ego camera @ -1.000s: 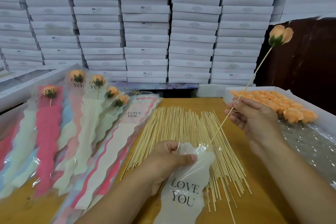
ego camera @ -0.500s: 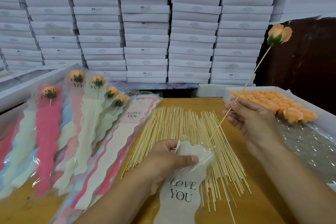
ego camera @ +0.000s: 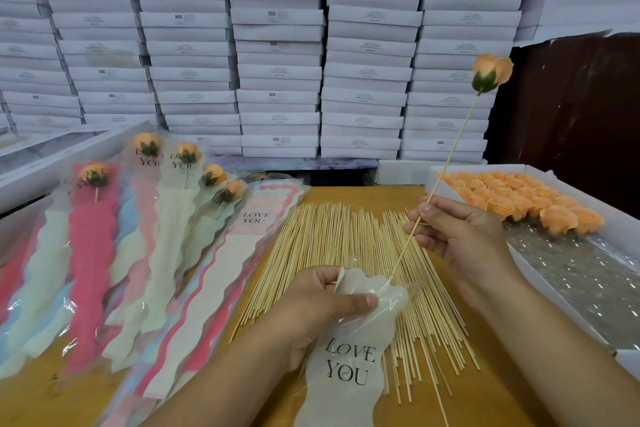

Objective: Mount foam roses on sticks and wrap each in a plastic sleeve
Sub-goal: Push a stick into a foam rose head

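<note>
Lying along the right edge of the wooden table (ego camera: 491,388), a shallow white tray (ego camera: 540,274) was seen with orange foam roses (ego camera: 519,199) packed at its far end and crinkled clear film in its near part. Loose wooden sticks (ego camera: 346,253) were spread across the table's middle, and finished wrapped roses (ego camera: 149,218) were fanned along its left edge. A mounted rose (ego camera: 491,72) was held high on its stick (ego camera: 446,163), pinched by the right hand (ego camera: 460,236). The stick's lower tip appeared to enter the mouth of a "LOVE YOU" plastic sleeve (ego camera: 349,350), gripped by the left hand (ego camera: 318,308) between thumb and curled fingers.
</note>
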A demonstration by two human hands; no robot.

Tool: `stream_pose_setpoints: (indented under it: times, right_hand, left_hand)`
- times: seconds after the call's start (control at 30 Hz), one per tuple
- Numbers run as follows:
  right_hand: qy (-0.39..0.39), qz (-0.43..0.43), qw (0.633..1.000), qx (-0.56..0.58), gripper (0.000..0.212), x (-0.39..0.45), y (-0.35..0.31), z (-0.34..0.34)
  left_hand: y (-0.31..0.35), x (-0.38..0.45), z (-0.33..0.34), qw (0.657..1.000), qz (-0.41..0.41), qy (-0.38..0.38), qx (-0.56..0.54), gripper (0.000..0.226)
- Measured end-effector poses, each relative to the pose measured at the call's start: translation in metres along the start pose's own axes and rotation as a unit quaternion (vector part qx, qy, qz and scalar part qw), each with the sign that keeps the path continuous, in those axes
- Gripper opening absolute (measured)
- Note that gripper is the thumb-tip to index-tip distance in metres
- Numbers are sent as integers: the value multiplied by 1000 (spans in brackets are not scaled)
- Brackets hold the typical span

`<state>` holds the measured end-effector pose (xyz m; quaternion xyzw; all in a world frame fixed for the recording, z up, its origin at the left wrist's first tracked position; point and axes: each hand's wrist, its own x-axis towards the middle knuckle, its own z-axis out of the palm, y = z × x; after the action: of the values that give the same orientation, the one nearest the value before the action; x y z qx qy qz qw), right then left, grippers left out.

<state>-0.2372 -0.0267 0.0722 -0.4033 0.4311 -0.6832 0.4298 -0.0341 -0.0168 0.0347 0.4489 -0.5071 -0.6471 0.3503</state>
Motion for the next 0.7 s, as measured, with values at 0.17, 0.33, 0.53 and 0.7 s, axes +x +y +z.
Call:
stream_pose_setpoints:
  times: [0.17, 0.33, 0.53, 0.7]
  right_hand:
    - [-9, 9, 1000, -7, 9, -1, 7, 3]
    - [-16, 19, 1000, 1, 11, -2, 8, 5]
    - [-76, 55, 995, -24, 13, -4, 8, 5]
    - [-109, 67, 989, -79, 13, -9, 17, 12]
  left_hand:
    - [0, 0, 0, 1000, 0, -9, -4, 25]
    - [2, -1, 2, 1000, 2, 0, -23, 29]
    - [2, -2, 4, 999, 17, 16, -43, 26]
    - [3, -2, 3, 998, 39, 17, -51, 17]
